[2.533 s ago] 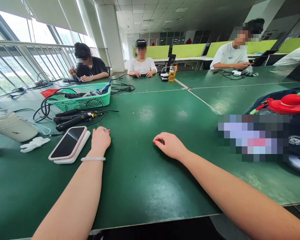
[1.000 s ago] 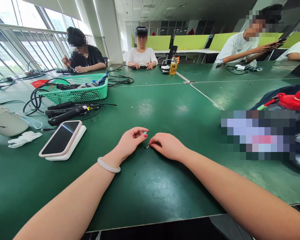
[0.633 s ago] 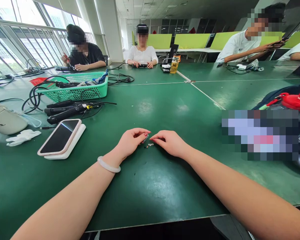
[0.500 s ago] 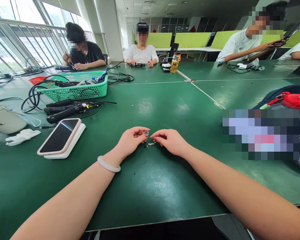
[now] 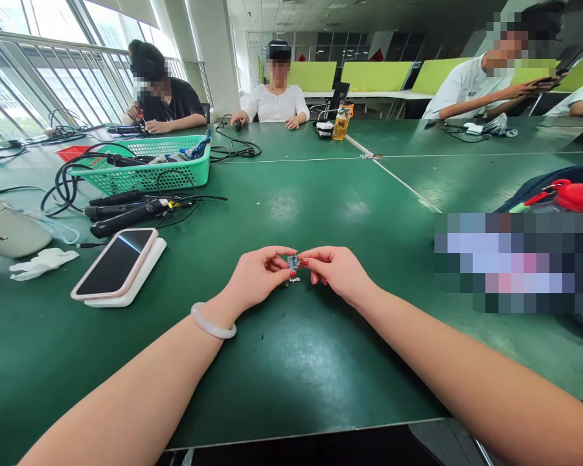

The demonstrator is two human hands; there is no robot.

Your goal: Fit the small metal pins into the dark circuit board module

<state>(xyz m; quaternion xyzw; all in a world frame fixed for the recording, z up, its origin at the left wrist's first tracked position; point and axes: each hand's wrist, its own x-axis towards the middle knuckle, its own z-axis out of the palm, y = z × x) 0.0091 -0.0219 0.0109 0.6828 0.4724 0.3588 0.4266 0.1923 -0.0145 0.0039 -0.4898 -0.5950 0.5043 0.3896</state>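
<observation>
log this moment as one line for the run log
left hand: pinching small blue board | right hand: pinching same board | board: held off table | loose small parts: on table under it

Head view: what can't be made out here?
The small blue board, pinched between left hand and right hand: too small to read, fingertips cover its edges.
The loose bits under it: too small to identify.
A pixelated patch on the green table hides what lies there.
The red lid: cut by right edge.
</observation>
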